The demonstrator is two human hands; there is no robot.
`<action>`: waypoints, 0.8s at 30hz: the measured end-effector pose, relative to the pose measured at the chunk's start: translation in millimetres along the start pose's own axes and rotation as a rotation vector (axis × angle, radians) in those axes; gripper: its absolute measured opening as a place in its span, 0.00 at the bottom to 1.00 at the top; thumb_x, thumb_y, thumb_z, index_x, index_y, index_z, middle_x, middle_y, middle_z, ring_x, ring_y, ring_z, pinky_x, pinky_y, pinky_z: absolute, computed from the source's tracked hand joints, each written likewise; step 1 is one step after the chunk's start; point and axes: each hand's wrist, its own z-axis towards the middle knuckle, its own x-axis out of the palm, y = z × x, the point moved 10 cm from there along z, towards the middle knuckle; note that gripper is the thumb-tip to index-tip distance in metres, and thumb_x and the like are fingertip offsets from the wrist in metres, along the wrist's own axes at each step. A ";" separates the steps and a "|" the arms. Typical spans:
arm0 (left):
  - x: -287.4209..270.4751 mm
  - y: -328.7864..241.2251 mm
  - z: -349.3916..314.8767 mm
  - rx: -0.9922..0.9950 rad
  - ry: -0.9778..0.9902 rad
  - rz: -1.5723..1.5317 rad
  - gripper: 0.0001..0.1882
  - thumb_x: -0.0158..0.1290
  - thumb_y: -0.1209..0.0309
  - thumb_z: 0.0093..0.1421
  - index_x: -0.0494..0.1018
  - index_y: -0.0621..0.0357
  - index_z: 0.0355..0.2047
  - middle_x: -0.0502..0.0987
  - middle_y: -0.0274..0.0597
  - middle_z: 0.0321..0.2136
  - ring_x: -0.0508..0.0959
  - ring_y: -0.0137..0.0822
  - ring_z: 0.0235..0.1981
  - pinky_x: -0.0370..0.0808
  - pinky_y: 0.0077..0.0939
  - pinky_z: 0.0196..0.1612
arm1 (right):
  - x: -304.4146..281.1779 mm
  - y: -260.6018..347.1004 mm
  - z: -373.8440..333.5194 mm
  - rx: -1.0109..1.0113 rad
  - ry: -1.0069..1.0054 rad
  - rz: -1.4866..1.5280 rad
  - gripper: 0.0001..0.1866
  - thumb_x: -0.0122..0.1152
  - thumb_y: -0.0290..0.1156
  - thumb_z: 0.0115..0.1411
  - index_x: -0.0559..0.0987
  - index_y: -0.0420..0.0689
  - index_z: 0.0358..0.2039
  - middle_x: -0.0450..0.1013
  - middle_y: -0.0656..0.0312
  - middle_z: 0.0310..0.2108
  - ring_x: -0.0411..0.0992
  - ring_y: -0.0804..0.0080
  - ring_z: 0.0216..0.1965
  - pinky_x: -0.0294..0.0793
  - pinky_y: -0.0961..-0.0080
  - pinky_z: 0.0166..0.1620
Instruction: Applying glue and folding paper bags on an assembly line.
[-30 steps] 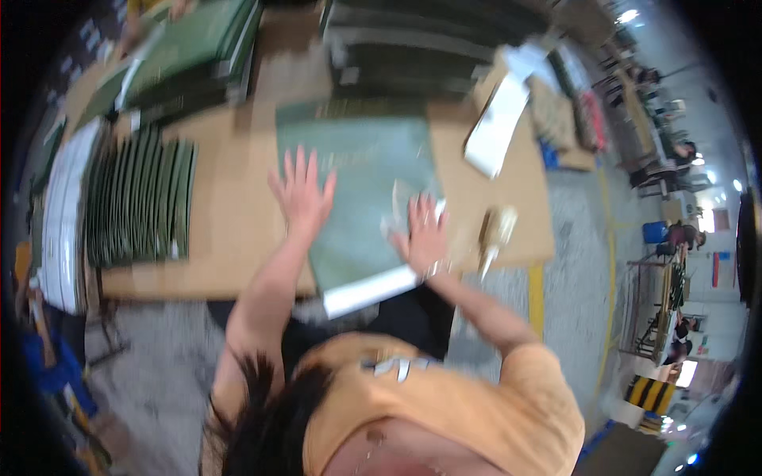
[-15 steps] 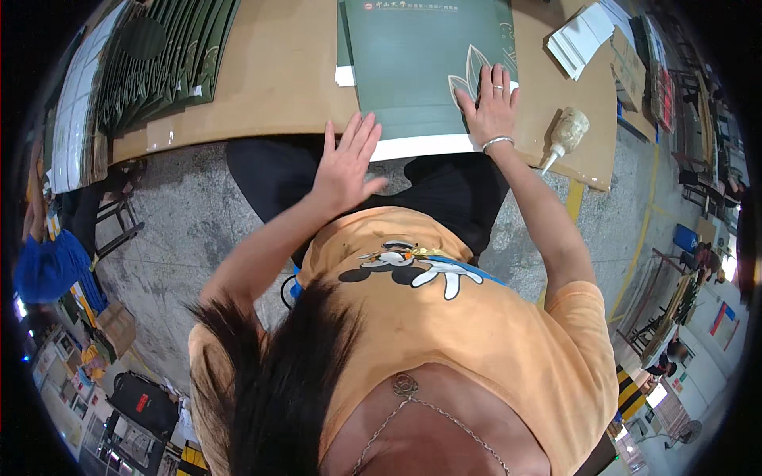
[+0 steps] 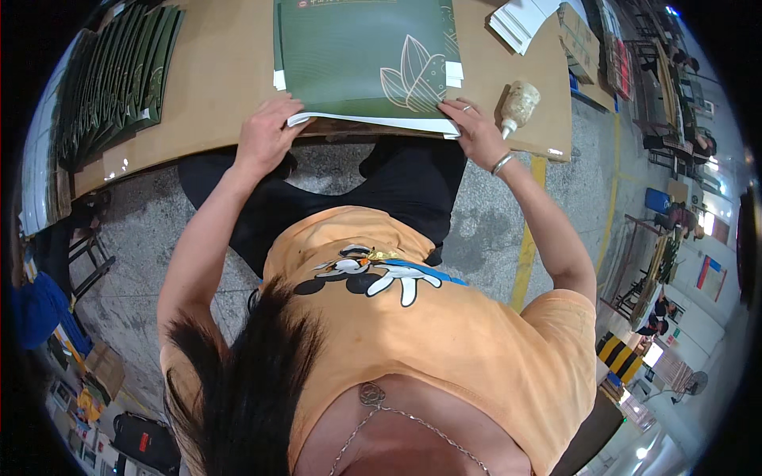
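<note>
A flat green paper bag (image 3: 349, 63) with a pale leaf print lies on the cardboard-covered table in front of me. Its near edge, a white strip (image 3: 373, 124), is bent up off the table and bows in the middle. At the left corner, my left hand (image 3: 268, 136) has its fingers closed on that edge. My right hand (image 3: 476, 133), with a ring and a bracelet, pinches the right corner, fingers above and thumb hidden in part. White tabs (image 3: 454, 74) stick out from under the green layer.
Right of the bag lies a glue bottle (image 3: 520, 105), its nozzle toward me. Beyond it are a stack of white cards (image 3: 520, 24) and a cardboard box (image 3: 578, 44). Several folded green bags (image 3: 119, 79) stand fanned at the left. The table's front edge (image 3: 190, 151) crosses above my legs.
Both hands went from lying flat and spread on or beside the bag to gripping its near corners. The white edge has come up. The whole view has shifted, so the table sits further left.
</note>
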 end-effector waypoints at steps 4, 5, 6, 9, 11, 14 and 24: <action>-6.3 18.7 -7.7 -0.148 0.121 -0.189 0.14 0.59 0.64 0.56 0.78 0.57 0.39 0.80 0.44 0.39 0.77 0.47 0.47 0.73 0.38 0.51 | 5.6 9.3 0.1 0.113 0.068 -0.044 0.28 0.54 0.17 0.51 0.72 0.49 0.54 0.71 0.54 0.42 0.66 0.53 0.49 0.67 0.62 0.54; -7.9 17.4 -8.1 -0.151 0.124 -0.189 0.14 0.59 0.64 0.56 0.78 0.57 0.39 0.80 0.44 0.39 0.77 0.47 0.47 0.73 0.38 0.51 | 8.3 6.5 0.7 0.114 0.071 -0.041 0.28 0.54 0.17 0.51 0.72 0.49 0.54 0.71 0.54 0.42 0.66 0.53 0.49 0.67 0.62 0.54; -10.2 11.7 -8.0 -0.119 0.142 -0.114 0.14 0.59 0.64 0.55 0.78 0.58 0.39 0.80 0.45 0.39 0.77 0.47 0.48 0.72 0.37 0.51 | 8.5 6.9 2.5 0.082 0.049 -0.056 0.27 0.54 0.17 0.51 0.73 0.49 0.54 0.71 0.54 0.41 0.66 0.54 0.48 0.67 0.63 0.52; -7.8 11.7 -16.0 -0.079 0.213 -0.043 0.18 0.60 0.68 0.53 0.76 0.58 0.44 0.77 0.47 0.45 0.73 0.46 0.53 0.70 0.37 0.55 | 9.2 8.9 4.4 0.032 0.003 -0.066 0.25 0.54 0.19 0.51 0.74 0.47 0.51 0.71 0.55 0.41 0.67 0.55 0.45 0.68 0.64 0.49; -1.3 6.2 -25.8 -0.017 0.308 0.035 0.25 0.60 0.71 0.52 0.71 0.58 0.52 0.71 0.48 0.54 0.67 0.45 0.59 0.66 0.36 0.60 | 5.8 12.2 3.5 0.030 -0.051 -0.050 0.24 0.54 0.18 0.49 0.74 0.45 0.49 0.71 0.54 0.40 0.66 0.54 0.45 0.67 0.63 0.50; -0.4 12.0 -30.5 -0.065 0.287 0.026 0.30 0.57 0.76 0.51 0.65 0.58 0.57 0.68 0.49 0.57 0.65 0.47 0.60 0.64 0.37 0.61 | 9.4 17.4 6.7 0.065 -0.061 -0.082 0.24 0.55 0.18 0.47 0.74 0.44 0.47 0.70 0.54 0.40 0.66 0.53 0.46 0.66 0.62 0.52; -10.8 10.3 -18.2 -0.069 0.118 -0.153 0.30 0.59 0.76 0.49 0.66 0.61 0.54 0.74 0.50 0.45 0.74 0.48 0.48 0.70 0.37 0.52 | 9.9 5.5 6.1 0.131 -0.068 -0.162 0.28 0.62 0.18 0.37 0.74 0.46 0.44 0.70 0.55 0.39 0.66 0.53 0.45 0.67 0.61 0.49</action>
